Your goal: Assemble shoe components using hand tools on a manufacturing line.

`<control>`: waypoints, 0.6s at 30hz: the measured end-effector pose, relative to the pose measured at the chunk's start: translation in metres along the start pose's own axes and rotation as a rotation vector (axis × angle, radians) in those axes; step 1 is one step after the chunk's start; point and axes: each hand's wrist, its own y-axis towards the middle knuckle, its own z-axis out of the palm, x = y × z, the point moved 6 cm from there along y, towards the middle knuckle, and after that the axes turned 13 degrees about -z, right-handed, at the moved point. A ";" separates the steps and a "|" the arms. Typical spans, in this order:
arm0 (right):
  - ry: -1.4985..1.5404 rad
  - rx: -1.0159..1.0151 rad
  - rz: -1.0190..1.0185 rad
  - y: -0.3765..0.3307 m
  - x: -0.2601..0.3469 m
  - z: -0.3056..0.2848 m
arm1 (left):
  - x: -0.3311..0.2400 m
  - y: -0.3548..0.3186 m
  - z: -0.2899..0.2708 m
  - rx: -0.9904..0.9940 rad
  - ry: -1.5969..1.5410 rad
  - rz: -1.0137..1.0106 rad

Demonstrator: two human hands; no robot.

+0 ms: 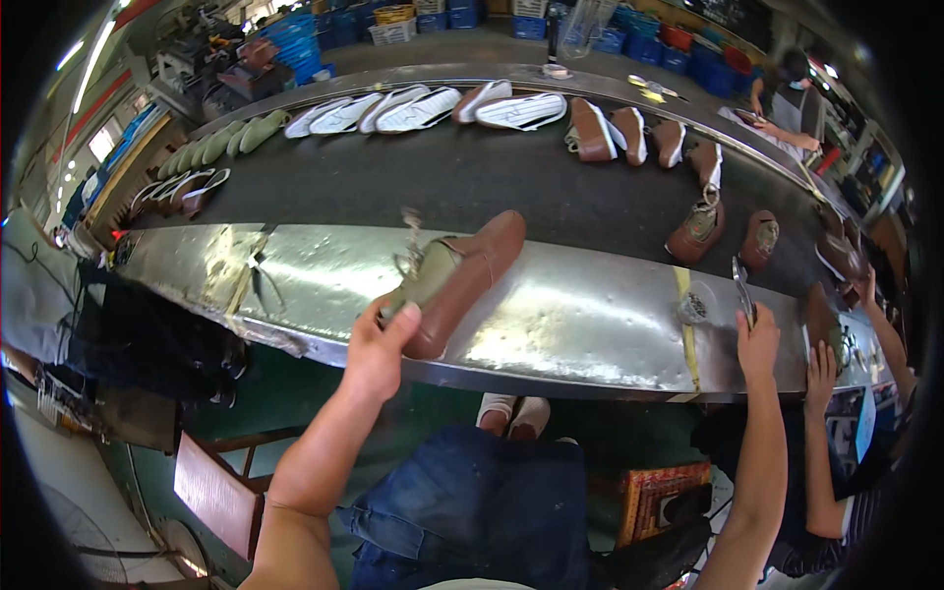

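Observation:
My left hand [382, 339] grips a brown shoe [484, 258] at its heel end, close to the near edge of the metal ledge. Olive-green material and loose laces show at the shoe's opening, and its toe points away to the right. In my right hand [757, 344] is a slim, shiny metal hand tool [743, 287], held upright over the ledge's right part. My fingers hide its lower end, so its exact kind is unclear. Left of the tool, a small round clear container [693, 307] sits on the ledge. Two brown shoes, a laced one [696, 232] and another [760, 240], stand just beyond.
A dark conveyor belt [442, 182] runs behind the metal ledge [580, 315]. White-soled shoes [421, 110] and green shoe forms [221, 145] line its far side. A co-worker's hands [824, 374] handle brown shoes at the right. A stool [218, 492] stands at lower left.

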 end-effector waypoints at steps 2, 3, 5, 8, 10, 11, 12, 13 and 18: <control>-0.005 0.026 0.072 0.000 -0.003 0.015 | -0.012 0.026 0.019 0.119 -0.111 -0.064; -0.009 0.056 0.139 0.000 -0.006 0.020 | -0.014 0.041 0.032 0.148 -0.132 -0.087; 0.003 0.041 0.141 0.002 -0.004 0.021 | -0.014 0.083 0.054 0.157 -0.102 -0.093; 0.000 0.034 0.133 0.002 -0.003 0.019 | -0.017 0.148 0.118 0.234 0.040 -0.059; 0.009 0.040 0.132 0.002 -0.007 0.024 | -0.009 0.195 0.166 0.277 0.211 0.036; 0.023 0.050 0.131 0.003 -0.006 0.027 | -0.003 0.214 0.186 0.320 0.313 0.069; 0.025 0.047 0.122 0.005 0.000 0.029 | -0.001 0.239 0.196 0.340 0.542 0.147; 0.035 0.051 0.148 0.005 0.000 0.027 | 0.006 0.252 0.215 0.373 0.809 0.241; 0.075 0.060 0.205 0.010 0.005 0.024 | 0.029 0.324 0.208 0.489 0.630 0.146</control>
